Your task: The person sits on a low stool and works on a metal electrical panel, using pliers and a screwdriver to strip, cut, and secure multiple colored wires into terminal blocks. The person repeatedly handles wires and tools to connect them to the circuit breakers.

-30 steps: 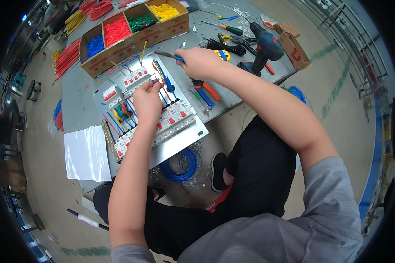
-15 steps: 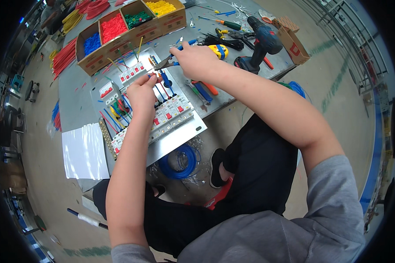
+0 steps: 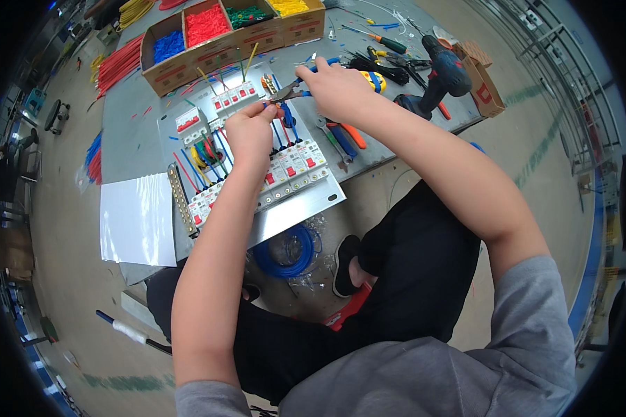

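Your right hand has drawn in from the tool pile since a second ago and now meets your left hand over the top of the panel. The right is clenched on a pair of blue-handled pliers whose metal nose points at your left fingertips; the left is pinched shut on something too small to make out — likely a wire end.

Both hands hover above the metal mounting plate, a flat grey sheet lying on the table right in front of your knees. It carries two rows of white breakers with red levers, joined by looping red, blue, green and yellow wires.

Beyond it, one long cardboard box has four compartments: blue, red, green, yellow. To your right lie one dark cordless drill, orange-handled cutters and a screwdriver. One white sheet lies left; one blue wire coil sits on the floor below the table edge.
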